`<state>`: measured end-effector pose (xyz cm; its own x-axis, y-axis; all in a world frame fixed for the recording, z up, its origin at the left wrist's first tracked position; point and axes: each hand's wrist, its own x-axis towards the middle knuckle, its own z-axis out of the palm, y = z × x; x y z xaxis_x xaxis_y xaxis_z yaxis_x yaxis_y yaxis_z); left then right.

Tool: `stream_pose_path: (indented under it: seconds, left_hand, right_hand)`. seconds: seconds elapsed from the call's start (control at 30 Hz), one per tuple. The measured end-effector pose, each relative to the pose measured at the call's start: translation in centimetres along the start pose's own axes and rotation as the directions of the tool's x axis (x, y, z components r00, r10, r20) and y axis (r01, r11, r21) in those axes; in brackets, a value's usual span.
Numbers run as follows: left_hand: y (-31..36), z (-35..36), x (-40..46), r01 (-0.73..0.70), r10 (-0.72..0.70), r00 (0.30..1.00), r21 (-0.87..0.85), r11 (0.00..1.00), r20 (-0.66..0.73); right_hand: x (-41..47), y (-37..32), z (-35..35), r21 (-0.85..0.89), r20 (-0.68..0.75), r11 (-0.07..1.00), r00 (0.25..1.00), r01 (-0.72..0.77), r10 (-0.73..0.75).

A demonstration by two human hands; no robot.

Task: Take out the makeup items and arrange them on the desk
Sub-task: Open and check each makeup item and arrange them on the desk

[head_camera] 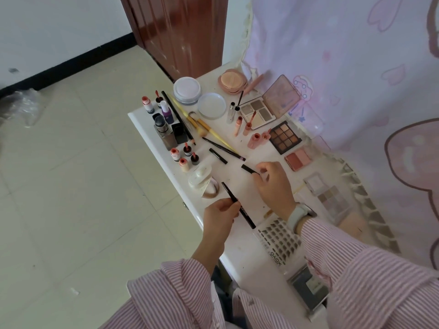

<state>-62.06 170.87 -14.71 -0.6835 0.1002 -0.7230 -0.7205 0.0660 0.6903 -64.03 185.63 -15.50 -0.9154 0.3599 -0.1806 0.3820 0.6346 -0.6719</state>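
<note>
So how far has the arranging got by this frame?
Mostly done, it seems: palettes, brushes and small bottles already lie spread across the desk. In hand: the left hand holds a black pencil, and the right hand pinches its apparent cap. Left: set these down; any container is out of view.

a cream tiled floor (71, 162) fills the space left of the fingers, its grout lines running diagonally. beyond the fingers, up and to the left, a white wall (59, 27) meets the floor along a black skirting strip (71, 61). a reddish-brown wooden door (175, 34) stands farther beyond them. to the right of the fingers hangs a pale pink cartoon-print cloth (344, 55). a crumpled clear plastic sheet (19, 105) lies on the floor far left. soft, even daylight.
</note>
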Motion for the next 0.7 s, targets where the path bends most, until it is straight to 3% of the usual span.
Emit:
stream_pose_path:
  seconds: [0.07,0.2,0.4,0.5,0.57,0.63,0.7]
  left_hand:
    - [0.1,0.2,-0.1,-0.003,0.003,1.0,0.004,1.0,-0.003]
    - [0.7,1.1,-0.1,-0.018,0.018,0.999,-0.02,1.0,-0.031]
    - [1.2,2.0,-0.1,-0.068,0.068,0.997,-0.009,0.998,-0.036]
    - [1.0,1.9,-0.2,-0.176,0.193,0.978,0.183,0.967,-0.082]
    - [0.5,1.3,-0.6,-0.343,0.413,0.908,0.452,0.824,-0.064]
    - [-0.6,0.4,-1.0,-0.525,0.654,0.752,0.67,0.525,0.077]
    - [-1.7,-0.3,-0.8,-0.579,0.75,0.614,0.786,0.216,0.246]
  right_hand:
    - [-2.2,0.3,-0.8,0.066,0.062,0.997,0.997,0.048,-0.052]
    - [-5.7,1.2,-2.0,-0.047,0.345,0.995,0.936,0.089,-0.068]
    - [-5.4,1.6,-2.2,-0.132,0.305,0.985,0.95,0.112,-0.067]
    - [-4.4,1.6,-1.9,-0.194,0.245,0.975,0.968,0.106,-0.056]
    - [-3.5,1.4,-1.6,-0.232,0.203,0.969,0.978,0.087,-0.04]
    - [-2.7,1.1,-0.9,-0.269,0.175,0.96,0.984,0.081,-0.033]
    - [-2.0,0.7,0.0,-0.321,0.171,0.943,0.984,0.093,-0.039]
